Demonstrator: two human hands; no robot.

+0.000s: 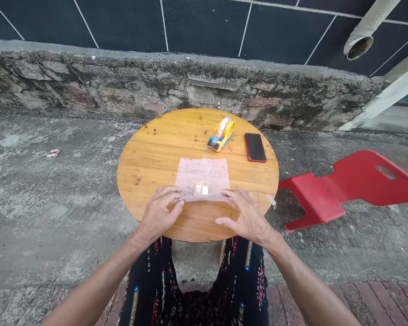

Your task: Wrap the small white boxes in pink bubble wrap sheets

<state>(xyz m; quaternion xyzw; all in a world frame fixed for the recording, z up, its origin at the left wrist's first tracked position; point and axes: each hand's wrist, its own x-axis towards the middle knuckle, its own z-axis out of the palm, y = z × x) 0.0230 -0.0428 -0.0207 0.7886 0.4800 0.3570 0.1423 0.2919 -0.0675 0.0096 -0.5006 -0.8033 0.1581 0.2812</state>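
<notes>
A sheet of pinkish clear bubble wrap (214,171) lies flat on the round wooden table (146,158) in front of me. On it, close to its front edge, rests a small brown cardboard box (201,188) with a white patch and dark print. My left hand (161,210) is at the wrap's near left corner, thumb and fingertips close together on the edge. At the near right corner, the fingertips of my right hand (243,213) touch the wrap, with the thumb spread well apart. The wrap's front edge looks slightly raised between both hands.
Behind the wrap stands a yellow and blue tape dispenser (221,134) with a clear roll. A red-cased phone (255,147) lies to its right. A tape strip (272,202) hangs at the table's right edge. A red chair (347,181) stands right; a stone wall (149,90) runs behind.
</notes>
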